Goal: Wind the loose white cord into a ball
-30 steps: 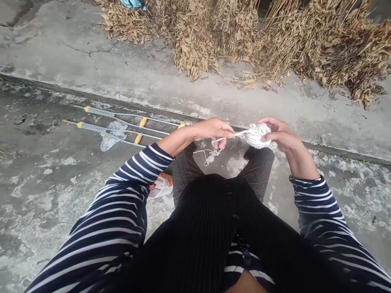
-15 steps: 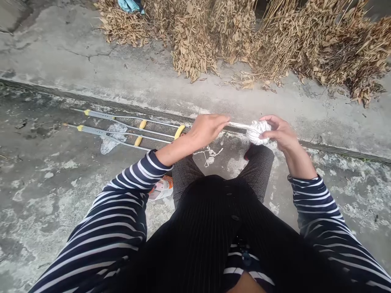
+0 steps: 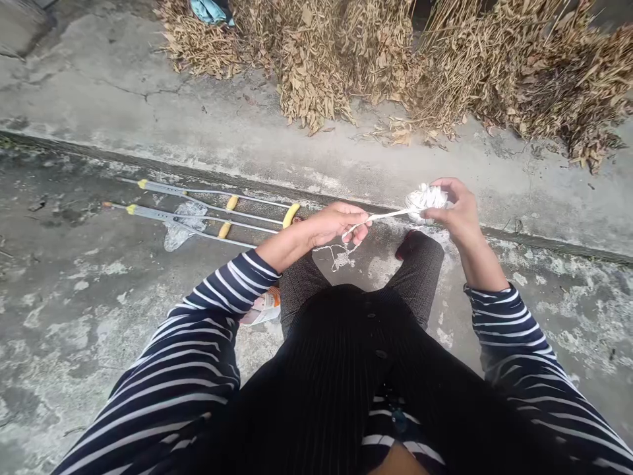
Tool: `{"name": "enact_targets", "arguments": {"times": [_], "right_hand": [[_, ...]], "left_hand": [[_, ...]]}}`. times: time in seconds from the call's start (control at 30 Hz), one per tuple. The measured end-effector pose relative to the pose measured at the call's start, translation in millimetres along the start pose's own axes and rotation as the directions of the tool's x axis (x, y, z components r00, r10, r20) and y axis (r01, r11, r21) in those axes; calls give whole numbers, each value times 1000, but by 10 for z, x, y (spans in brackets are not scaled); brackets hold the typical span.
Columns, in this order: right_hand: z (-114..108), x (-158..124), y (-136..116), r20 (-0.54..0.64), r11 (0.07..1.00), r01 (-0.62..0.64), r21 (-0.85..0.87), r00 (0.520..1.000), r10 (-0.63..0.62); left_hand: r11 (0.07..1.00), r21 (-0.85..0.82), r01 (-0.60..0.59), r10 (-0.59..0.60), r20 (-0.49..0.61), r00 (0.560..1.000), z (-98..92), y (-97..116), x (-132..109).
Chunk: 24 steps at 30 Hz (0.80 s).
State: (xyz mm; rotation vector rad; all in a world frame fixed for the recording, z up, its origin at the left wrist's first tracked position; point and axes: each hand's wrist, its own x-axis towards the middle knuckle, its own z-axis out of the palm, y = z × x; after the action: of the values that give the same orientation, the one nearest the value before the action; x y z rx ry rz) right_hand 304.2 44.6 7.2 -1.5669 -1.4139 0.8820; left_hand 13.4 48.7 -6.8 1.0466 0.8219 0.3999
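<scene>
My right hand [image 3: 457,210] grips a white ball of cord [image 3: 426,201], thumb on the near side and fingers over the far side. From the ball a taut white strand [image 3: 390,215] runs left to my left hand [image 3: 341,224], which pinches it between thumb and fingers. The strand's loose end hangs below the left fingers. Under that hand, a small tangle of white cord [image 3: 342,257] shows between my knees, lying on the concrete as far as I can see.
A pair of crutches [image 3: 208,212] with yellow pads lies at left, over a clear plastic bag [image 3: 184,227]. Dried plant stalks [image 3: 316,72] cover the raised concrete ledge [image 3: 237,132]. A white and orange bag [image 3: 262,309] is beside my left leg.
My left hand has dropped a little and turned, so its fingers now show around the strand. The ball has shifted slightly up and right with my right hand.
</scene>
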Motion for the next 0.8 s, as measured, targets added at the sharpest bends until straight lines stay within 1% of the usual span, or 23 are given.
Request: {"name": "enact_targets", "arguments": {"times": [0.07, 0.13, 0.27, 0.3, 0.37, 0.43, 0.5, 0.6, 0.63, 0.7, 0.8], "right_hand": [[16, -5, -35, -13, 1000, 23, -13, 1000, -23], [34, -5, -71, -28, 999, 43, -20, 999, -44], [59, 11, -89, -55, 996, 80, -34, 995, -82], [68, 14, -78, -58, 995, 85, -49, 994, -88], [99, 11, -37, -70, 992, 99, -84, 992, -105], [159, -10, 20, -72, 986, 124, -108, 989, -132], [245, -47, 83, -36, 981, 157, -110, 986, -162], [387, -115, 166, 55, 972, 212, -103, 977, -207], [429, -135, 187, 74, 965, 239, -104, 970, -232], [493, -162, 214, 95, 949, 299, -100, 952, -290], [544, -173, 209, 150, 940, 340, -33, 931, -332]], "left_hand": [[999, 41, 21, -20, -16, 1000, -9, -55, 25], [995, 90, 31, -33, 18, 999, 12, -51, 8], [986, 169, -9, -19, 162, 987, 109, 95, -137], [984, 173, -29, -4, 183, 983, 132, 141, -180], [988, 137, -77, 53, 175, 983, 168, 221, -244], [990, 48, -135, 129, 112, 985, 190, 272, -264], [974, -69, -215, 215, -2, 977, 207, 293, -232], [912, -222, -345, 301, -208, 931, 242, 296, -116], [886, -265, -381, 312, -269, 911, 258, 296, -72], [833, -344, -433, 312, -354, 882, 292, 300, 7], [767, -431, -475, 297, -417, 859, 314, 303, 98]]}}
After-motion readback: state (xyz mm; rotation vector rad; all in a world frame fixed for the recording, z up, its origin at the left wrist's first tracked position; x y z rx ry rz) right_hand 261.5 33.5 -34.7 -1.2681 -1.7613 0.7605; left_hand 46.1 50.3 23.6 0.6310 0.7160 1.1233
